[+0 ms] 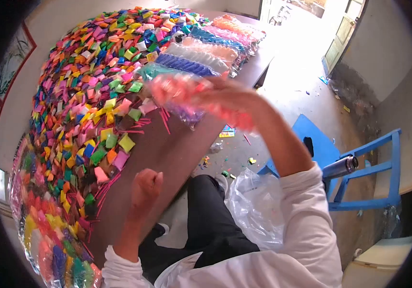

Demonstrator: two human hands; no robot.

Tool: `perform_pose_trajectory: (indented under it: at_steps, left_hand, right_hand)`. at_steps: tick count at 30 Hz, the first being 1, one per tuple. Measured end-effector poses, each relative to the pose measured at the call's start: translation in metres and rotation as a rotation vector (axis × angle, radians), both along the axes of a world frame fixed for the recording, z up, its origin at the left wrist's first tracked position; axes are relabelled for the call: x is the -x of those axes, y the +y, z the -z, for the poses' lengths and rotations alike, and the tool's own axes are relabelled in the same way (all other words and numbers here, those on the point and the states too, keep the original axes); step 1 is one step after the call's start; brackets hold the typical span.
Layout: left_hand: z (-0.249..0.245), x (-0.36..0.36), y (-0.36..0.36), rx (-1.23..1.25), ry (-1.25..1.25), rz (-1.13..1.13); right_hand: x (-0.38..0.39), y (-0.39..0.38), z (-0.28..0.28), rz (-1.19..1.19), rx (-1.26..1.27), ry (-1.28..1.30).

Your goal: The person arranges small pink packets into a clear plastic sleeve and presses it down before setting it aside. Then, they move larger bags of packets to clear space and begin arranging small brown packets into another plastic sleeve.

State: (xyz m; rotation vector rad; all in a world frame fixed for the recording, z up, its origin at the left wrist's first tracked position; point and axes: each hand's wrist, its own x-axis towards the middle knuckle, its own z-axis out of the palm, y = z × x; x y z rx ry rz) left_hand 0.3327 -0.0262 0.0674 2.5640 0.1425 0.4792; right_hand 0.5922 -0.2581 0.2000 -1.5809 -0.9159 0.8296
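Note:
Over the table's right side, my right hand (232, 98) grips a clear plastic bag of red packets (177, 89); both are smeared by motion. The bag hangs in front of the near end of a row of filled clear bags, beside a teal one (153, 71). Lower down, my left hand (147, 187) is curled into a fist above the bare brown table top (143, 151), with nothing seen sticking out of it. Pink sticks (104, 192) lie on the table to its left, beside a large heap of small colourful packets (86, 81).
More filled bags (59, 264) lie at the lower left. A blue chair (393, 168) with a metal flask (340, 166) stands on the right. A clear plastic sack (256, 204) rests on the floor by my leg, near scattered scraps. An open door (343, 38) is at the back.

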Motion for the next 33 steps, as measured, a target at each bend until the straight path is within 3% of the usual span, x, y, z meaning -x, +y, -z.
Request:
perform_pose_trajectory:
  at_steps: [2,6,8,11,14,17,29,32,33]
  left_hand:
    - [0.023,-0.033,0.005,-0.127,-0.054,0.038]
    - [0.049,-0.067,0.006,-0.337,-0.082,0.015]
    - [0.057,-0.068,0.007,-0.38,-0.088,0.016]
    - [0.054,-0.068,0.01,-0.376,-0.09,0.048]
    - [0.041,-0.073,0.005,-0.375,-0.056,0.069]
    - [0.051,-0.071,0.006,-0.373,-0.09,0.062]
    - [0.047,-0.069,0.006,-0.31,0.0,0.031]
    - [0.05,-0.069,0.009,-0.342,-0.025,0.04]
    - [0.051,-0.068,0.009,-0.336,-0.03,0.04]
  right_hand:
    - [-0.012,-0.03,-0.023,0.201,-0.184,0.079]
    - [-0.139,-0.068,-0.008,0.689,0.058,-0.394]
    - [-0.185,-0.083,-0.016,0.8,0.214,-0.501]
    - [-0.26,-0.107,-0.022,0.695,0.286,-0.462]
    - [-0.303,-0.111,-0.01,0.907,0.181,-0.502]
    - [-0.338,-0.106,-0.008,0.947,0.241,-0.56]
    - [-0.431,-0.058,-0.051,0.853,0.4,-0.883]
    - [-0.459,-0.048,-0.05,0.89,0.345,-1.083]
    - [-0.464,-0.045,-0.053,0.876,0.369,-1.021]
